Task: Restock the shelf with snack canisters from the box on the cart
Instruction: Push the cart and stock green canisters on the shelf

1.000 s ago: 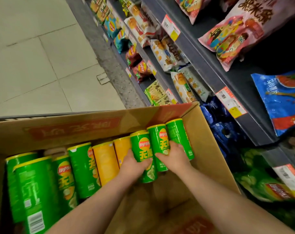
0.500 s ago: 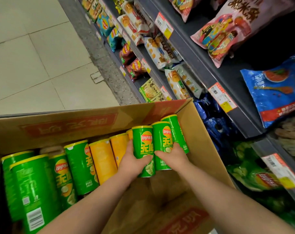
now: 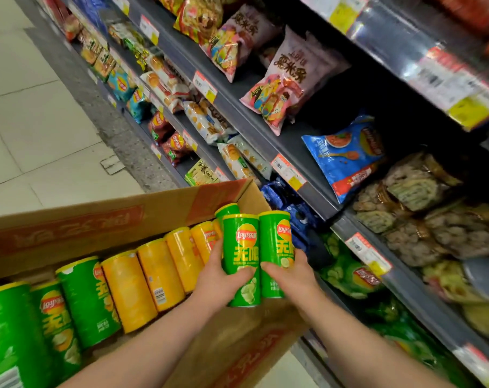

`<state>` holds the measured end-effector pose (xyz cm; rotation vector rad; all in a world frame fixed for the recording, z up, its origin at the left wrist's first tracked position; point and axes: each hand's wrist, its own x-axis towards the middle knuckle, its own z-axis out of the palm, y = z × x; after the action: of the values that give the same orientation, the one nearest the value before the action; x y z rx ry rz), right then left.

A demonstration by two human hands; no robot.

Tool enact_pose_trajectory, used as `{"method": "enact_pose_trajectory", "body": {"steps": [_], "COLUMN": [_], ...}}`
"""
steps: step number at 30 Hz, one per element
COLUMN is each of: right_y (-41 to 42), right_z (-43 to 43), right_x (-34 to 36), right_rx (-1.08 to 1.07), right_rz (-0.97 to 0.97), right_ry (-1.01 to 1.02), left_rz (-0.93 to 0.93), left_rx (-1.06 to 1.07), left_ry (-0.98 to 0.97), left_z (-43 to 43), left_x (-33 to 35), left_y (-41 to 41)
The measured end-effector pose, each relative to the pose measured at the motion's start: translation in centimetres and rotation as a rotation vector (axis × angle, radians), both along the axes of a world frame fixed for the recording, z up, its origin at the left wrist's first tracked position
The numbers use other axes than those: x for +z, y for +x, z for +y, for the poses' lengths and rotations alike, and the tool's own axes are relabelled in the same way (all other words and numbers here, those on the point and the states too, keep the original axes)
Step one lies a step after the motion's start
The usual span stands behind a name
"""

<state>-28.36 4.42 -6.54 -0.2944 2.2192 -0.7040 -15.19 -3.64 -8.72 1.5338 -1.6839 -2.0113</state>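
An open cardboard box point(image 3: 70, 231) fills the lower left, holding a row of green canisters point(image 3: 86, 301) and yellow canisters point(image 3: 151, 278). My left hand point(image 3: 218, 278) grips one green Lay's canister point(image 3: 242, 259) near its bottom. Beside it, my right hand point(image 3: 291, 275) holds a second green canister point(image 3: 277, 247). Both canisters are upright, side by side, raised above the box's right end. A third green canister point(image 3: 227, 210) shows its top behind them; I cannot tell whether a hand holds it. The shelf point(image 3: 302, 141) runs along the right.
Dark shelves on the right carry many snack bags, among them a blue bag point(image 3: 347, 155) and pink bags point(image 3: 282, 88), with price tags point(image 3: 288, 170) on the rails. Green chip bags point(image 3: 347, 273) fill the lower shelf next to the box. Tiled floor point(image 3: 42, 141) lies to the left.
Both hands have lifted the two green canisters up out of the row and toward the right. The view has swung up and right, showing more of the shelf.
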Motion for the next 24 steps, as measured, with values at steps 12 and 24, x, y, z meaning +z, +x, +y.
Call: {"method": "enact_pose_trajectory", "body": {"steps": [12, 24], "right_y": [-1.6, 5.1], "right_z": [12.9, 38.0], "right_x": [5.7, 9.8], "right_rx": [-0.313, -0.77], "right_rz": [0.095, 0.174], "right_ry": [-0.168, -0.276], "left_rz": [0.16, 0.225], "left_rx": [-0.285, -0.79], "left_ry": [-0.131, -0.154], "left_z": [9.4, 30.7], "left_x": [4.5, 9.6], "left_y": [-4.9, -4.7]}}
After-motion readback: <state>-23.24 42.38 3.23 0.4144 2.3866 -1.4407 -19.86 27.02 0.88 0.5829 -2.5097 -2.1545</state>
